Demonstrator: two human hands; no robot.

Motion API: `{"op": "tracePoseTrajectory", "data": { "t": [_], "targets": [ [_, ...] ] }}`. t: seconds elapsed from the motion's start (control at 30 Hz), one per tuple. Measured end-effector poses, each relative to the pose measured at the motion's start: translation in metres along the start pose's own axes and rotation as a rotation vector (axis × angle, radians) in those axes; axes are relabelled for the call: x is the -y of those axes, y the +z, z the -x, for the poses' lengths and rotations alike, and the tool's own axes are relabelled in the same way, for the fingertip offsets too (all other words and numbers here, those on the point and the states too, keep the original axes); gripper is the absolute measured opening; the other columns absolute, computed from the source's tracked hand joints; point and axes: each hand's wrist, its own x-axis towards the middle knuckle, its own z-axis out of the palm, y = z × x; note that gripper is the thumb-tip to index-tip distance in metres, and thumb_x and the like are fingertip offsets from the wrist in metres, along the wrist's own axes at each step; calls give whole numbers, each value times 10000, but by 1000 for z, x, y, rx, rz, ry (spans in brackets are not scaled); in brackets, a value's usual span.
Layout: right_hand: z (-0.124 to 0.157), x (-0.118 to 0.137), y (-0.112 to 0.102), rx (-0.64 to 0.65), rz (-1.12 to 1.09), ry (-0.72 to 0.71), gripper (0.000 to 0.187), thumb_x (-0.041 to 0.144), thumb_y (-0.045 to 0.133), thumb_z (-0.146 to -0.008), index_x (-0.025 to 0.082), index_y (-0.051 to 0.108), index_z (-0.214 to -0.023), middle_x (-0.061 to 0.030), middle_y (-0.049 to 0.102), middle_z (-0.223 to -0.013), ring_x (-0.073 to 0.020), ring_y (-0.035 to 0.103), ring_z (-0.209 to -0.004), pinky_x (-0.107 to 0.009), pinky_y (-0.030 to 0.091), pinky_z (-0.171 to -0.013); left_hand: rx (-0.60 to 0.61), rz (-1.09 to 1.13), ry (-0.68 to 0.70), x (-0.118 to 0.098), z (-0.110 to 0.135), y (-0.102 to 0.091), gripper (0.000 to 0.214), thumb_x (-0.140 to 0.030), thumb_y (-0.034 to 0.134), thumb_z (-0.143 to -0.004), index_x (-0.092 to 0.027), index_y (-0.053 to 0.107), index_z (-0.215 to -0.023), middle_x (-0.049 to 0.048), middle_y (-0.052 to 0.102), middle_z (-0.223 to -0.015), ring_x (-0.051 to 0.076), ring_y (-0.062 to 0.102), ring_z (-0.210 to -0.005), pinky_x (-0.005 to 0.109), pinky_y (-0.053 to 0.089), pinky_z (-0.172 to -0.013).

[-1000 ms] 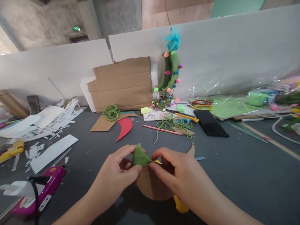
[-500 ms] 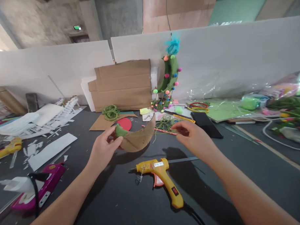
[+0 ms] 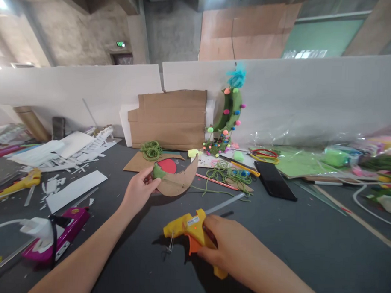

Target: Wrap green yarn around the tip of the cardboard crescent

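Between the thumb and fingers of my left hand [image 3: 141, 187] is the green-wrapped end of a cardboard crescent [image 3: 176, 184], held a little above the dark table. The crescent's bare brown tip points up to the right, and a green yarn strand [image 3: 198, 190] trails from near it. My right hand [image 3: 222, 241] is wrapped round the handle of a yellow hot glue gun [image 3: 186, 225], whose nozzle points left. A clear glue stick [image 3: 225, 203] sticks out of its back. Behind the crescent lies a red disc [image 3: 167, 165].
A loose green yarn tangle [image 3: 226, 175] and a striped straw [image 3: 216, 181] lie beyond the glue gun, near a black phone [image 3: 274, 181]. A decorated green crescent [image 3: 237, 107] hangs behind. At left are a magenta power strip [image 3: 59, 240], a second glue gun [image 3: 17, 185] and white scraps [image 3: 77, 189].
My right hand has come down from near the yarn and closed round the glue gun's handle. The gun has shifted slightly left. My left hand keeps holding the crescent.
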Motion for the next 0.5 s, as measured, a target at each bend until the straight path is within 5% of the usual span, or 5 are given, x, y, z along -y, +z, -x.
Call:
{"op": "tracePoseTrajectory", "data": {
  "t": [0.3, 0.5],
  "targets": [
    [-18, -9, -22, -301, -919, 128, 318, 296, 629, -664, 179, 536, -945, -48, 656, -903, -184, 608, -798, -253, 451, -638, 102, 165, -63, -9, 6, 6, 315, -278, 595, -670, -164, 615, -963, -52, 442, -636, 96, 457, -556, 266, 526, -543],
    [-16, -6, -21, -362, -1061, 224, 242, 320, 681, -619, 136, 619, -764, 9, 583, -558, -106, 507, -486, -203, 384, -449, 226, 347, -135, -21, 19, 14, 290, -246, 609, -677, -178, 592, -958, -36, 499, -697, 122, 517, -628, 316, 549, -586]
  ]
}}
